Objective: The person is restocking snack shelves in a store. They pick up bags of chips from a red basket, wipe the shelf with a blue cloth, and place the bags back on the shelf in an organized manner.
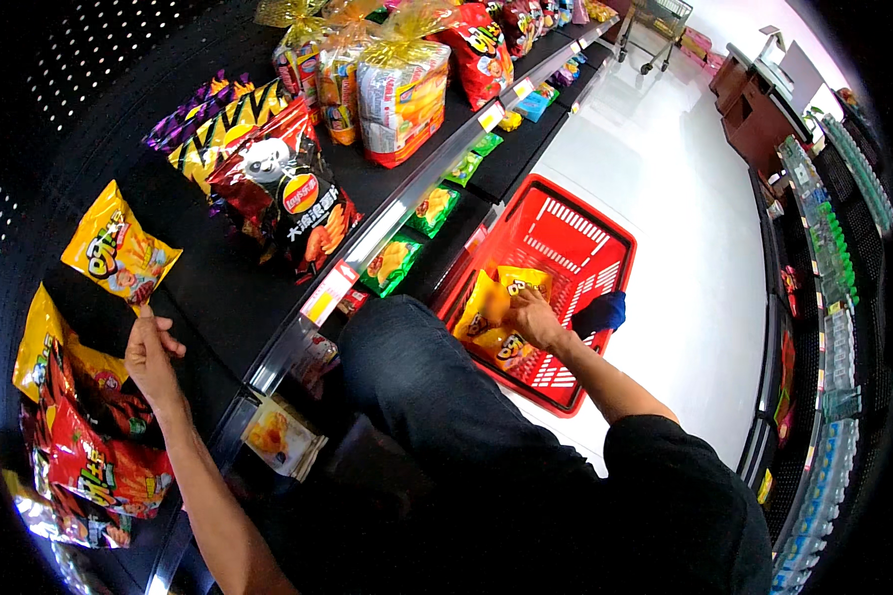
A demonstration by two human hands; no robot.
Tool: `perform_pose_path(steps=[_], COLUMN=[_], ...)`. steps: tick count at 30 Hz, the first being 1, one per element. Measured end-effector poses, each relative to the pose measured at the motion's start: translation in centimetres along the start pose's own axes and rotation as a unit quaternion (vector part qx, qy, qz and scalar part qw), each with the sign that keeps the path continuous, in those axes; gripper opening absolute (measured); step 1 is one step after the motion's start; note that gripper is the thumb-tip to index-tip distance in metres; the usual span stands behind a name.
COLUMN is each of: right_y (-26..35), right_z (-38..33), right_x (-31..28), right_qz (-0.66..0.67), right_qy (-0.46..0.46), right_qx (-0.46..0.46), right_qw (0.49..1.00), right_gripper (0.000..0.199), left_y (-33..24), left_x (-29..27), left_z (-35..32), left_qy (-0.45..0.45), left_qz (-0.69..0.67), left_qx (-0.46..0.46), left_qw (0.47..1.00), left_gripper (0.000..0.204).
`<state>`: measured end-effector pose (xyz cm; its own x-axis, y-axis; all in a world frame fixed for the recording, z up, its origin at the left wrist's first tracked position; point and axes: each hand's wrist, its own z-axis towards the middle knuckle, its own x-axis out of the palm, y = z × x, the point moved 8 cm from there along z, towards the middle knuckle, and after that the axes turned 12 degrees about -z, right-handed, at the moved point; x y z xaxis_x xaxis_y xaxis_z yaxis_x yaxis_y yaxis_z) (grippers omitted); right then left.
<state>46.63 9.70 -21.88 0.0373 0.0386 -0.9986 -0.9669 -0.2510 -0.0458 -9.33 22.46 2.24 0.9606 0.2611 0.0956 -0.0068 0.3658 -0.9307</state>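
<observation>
My left hand [155, 359] is at the lower corner of a yellow snack bag [121, 248] over the black shelf. Its fingertips pinch that corner, and the other fingers are curled. Down in the red shopping basket [620, 260], my right hand [534, 319] grips one of several yellow snack bags [484, 302]. Its fingertips are partly hidden against the packaging. Below my left hand's bag lie another yellow bag [38, 342] and red snack bags [104, 451]. A dark red and black chip bag [286, 193] stands farther along the shelf.
Tied multipack bags [399, 104] stand farther back on the shelf. Small green packets [391, 264] sit on the lower shelf beside my knee [397, 347]. Bottles [824, 496] line the shelving across the aisle. A shopping cart [655, 22] stands at the far end.
</observation>
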Motion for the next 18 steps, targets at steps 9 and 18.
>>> perform_pose_path(steps=[9, 18], right_y=[-3.3, 1.5], right_z=[-5.0, -1.8], right_x=[-16.8, -37.2], right_qz=[0.084, 0.248], right_qy=[-0.089, -0.351], right_qx=[0.169, 0.123], right_qw=[0.978, 0.894], right_gripper=[0.009, 0.013], left_y=[-1.1, -3.2], left_x=[0.9, 1.7], left_z=[-0.8, -1.1], left_qy=[0.001, 0.004], left_qz=[-0.023, -0.039], left_qx=[-0.006, 0.021], left_qw=[1.0, 0.999], left_gripper=[0.032, 0.034])
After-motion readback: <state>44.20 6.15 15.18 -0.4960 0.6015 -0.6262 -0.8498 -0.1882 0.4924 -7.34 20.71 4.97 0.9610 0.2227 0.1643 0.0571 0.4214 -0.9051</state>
